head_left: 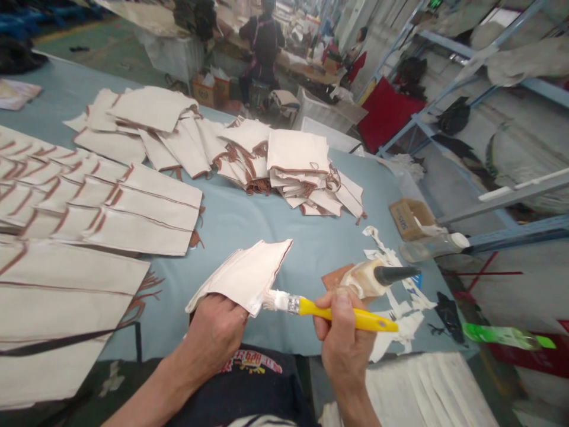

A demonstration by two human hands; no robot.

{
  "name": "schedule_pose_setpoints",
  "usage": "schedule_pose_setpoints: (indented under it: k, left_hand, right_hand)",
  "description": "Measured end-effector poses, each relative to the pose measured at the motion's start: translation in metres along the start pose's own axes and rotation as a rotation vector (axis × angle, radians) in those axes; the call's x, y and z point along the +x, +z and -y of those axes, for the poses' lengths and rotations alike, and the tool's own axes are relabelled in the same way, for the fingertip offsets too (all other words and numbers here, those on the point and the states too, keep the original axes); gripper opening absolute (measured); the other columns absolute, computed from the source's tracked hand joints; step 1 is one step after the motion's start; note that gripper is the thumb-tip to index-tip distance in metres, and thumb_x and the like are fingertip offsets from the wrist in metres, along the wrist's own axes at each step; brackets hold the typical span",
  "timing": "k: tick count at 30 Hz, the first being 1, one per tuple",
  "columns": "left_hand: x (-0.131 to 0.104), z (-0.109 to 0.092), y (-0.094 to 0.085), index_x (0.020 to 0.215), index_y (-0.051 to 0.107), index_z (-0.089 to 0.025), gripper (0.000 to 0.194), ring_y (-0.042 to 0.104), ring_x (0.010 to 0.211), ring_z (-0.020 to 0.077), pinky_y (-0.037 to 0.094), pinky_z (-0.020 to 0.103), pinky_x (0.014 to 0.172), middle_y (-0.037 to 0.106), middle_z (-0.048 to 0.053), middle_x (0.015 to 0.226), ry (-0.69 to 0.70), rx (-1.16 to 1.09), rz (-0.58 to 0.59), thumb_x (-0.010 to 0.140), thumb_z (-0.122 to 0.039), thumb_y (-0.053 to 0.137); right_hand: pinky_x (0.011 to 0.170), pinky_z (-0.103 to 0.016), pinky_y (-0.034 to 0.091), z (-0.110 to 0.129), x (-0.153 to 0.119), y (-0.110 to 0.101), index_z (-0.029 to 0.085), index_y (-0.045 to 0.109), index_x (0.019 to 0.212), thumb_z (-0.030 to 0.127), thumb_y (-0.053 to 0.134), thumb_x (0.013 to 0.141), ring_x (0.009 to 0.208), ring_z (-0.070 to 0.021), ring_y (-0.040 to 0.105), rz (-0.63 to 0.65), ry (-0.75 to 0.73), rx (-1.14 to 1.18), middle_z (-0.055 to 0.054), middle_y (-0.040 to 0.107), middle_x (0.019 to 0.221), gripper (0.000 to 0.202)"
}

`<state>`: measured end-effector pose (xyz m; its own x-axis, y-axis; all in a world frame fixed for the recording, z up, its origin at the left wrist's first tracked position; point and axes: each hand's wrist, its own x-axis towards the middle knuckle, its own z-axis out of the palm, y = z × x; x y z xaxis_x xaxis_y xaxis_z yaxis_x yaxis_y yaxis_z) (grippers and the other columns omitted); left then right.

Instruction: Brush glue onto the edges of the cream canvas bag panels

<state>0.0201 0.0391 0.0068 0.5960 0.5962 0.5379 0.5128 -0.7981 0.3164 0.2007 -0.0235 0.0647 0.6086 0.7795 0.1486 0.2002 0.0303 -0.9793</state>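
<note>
My right hand (pixel 344 326) is closed round the yellow handle of a paintbrush (pixel 351 315). Its whitish bristles meet the lower right edge of a cream fabric piece (pixel 249 267) with a thin dark edge line. My left hand (pixel 217 326) grips that piece from below, its fingertips partly hidden by the cloth. Just beyond my right hand lies a glue bottle (pixel 362 280) with a dark pointed nozzle, on a brown patch (pixel 333 279).
Cream fabric pieces with brown edging lie in overlapping rows (pixel 155 219) at left. Piles of similar pieces (pixel 297 151) are across the blue table (pixel 267 219). White scraps (pixel 406 329), a clear bottle (pixel 433 246) and a cardboard box (pixel 409 218) are at right. A seated person (pixel 264 44) is behind.
</note>
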Motion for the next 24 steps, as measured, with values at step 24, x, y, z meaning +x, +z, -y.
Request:
schedule_pose_setpoints:
  k: [24]
  left_hand:
    - [-0.006, 0.003, 0.009, 0.074, 0.070, -0.019, 0.038, 0.069, 0.076, 0.0261, 0.054, 0.038, 0.071, 0.074, 0.011, 0.077, 0.012, -0.036, 0.026, 0.095, -0.007, 0.041]
  right_hand:
    - [0.052, -0.026, 0.044, 0.009, 0.002, -0.001, 0.025, 0.058, 0.077, 0.020, 0.046, 0.100, 0.048, -0.0122, 0.059, 0.478, -0.651, -0.275, 0.004, 0.063, 0.057, 0.027]
